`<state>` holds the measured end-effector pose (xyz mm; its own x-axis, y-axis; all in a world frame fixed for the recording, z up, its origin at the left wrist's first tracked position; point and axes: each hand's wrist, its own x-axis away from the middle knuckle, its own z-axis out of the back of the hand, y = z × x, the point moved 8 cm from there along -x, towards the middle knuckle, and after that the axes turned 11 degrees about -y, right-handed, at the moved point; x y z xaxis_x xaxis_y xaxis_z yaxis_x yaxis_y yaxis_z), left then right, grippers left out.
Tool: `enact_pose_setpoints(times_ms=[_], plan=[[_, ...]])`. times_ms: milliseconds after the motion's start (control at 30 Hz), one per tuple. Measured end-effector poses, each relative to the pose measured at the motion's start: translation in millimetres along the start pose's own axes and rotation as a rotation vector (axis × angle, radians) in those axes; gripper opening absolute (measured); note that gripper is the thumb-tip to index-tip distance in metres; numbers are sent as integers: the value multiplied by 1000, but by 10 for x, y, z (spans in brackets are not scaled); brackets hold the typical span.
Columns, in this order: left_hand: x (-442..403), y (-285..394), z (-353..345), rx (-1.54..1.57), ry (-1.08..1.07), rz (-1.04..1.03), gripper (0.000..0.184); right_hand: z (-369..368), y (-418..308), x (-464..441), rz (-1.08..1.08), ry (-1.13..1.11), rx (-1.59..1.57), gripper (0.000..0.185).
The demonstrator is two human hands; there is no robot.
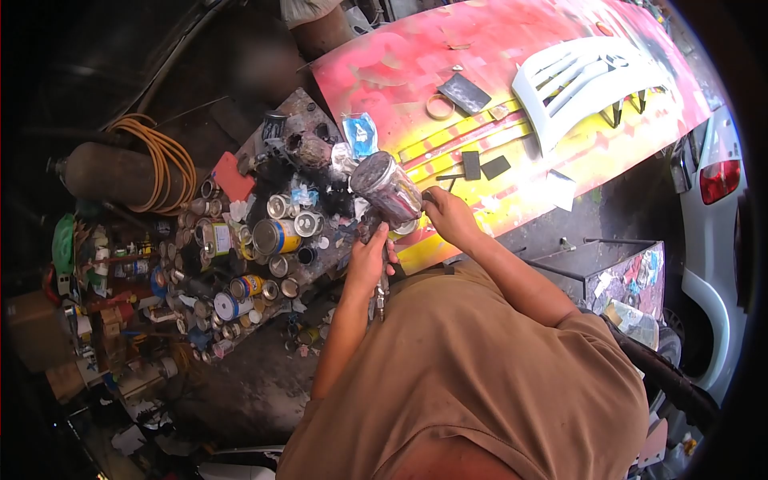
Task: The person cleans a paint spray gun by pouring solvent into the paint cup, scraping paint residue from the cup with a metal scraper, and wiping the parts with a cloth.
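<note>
While the left hand [370, 254] is wrapped around the lower part of one paint-smeared spray gun [390, 190], the right hand [450, 216] bends its fingers against the right side of the gun's single large cup [382, 179]; whether those fingertips pinch anything, I cannot tell. The gun sits in front of the person, its cup tilted, between the crowded bench [340, 250] on the left and one pink-and-yellow panel [384, 60] on the far right. One metal fitting [381, 304] hangs just below the left hand.

On the bench, the cans are too many and too jumbled to count, though at least two yellow-and-blue cans [277, 238] show, one farther than the other. One red sheet [234, 177] lies on the far left of them.

The panel bears one blue packet [360, 134] at its left edge, one tape ring [440, 106], one large dark sheet [465, 94], two small dark pads [471, 166] and one white grille [552, 112].

Farther left, one coil of orange hose [152, 128] loops over one brown cylinder [108, 176]. At the far right stands one white car [724, 232] with one red tail light [719, 181] visible.
</note>
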<state>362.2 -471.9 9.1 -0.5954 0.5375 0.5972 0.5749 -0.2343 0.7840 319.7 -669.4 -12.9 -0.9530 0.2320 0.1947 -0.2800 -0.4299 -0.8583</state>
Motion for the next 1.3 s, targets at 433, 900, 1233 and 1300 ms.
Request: enact_pose_setpoints(times_ms=[433,900,1233,1300], plan=[[-32,-98,84,-11,35,47,26,4,-32,-24,26,5,36,20],[-52,-83,100,-30,46,28,26,9,3,-30,21,-5,-2,21],[-57,-127,159,3,60,39,25,4,80,-27,-37,-32,-46,26],[-31,-94,147,5,58,29,25,-4,97,-22,-51,-38,-80,26]])
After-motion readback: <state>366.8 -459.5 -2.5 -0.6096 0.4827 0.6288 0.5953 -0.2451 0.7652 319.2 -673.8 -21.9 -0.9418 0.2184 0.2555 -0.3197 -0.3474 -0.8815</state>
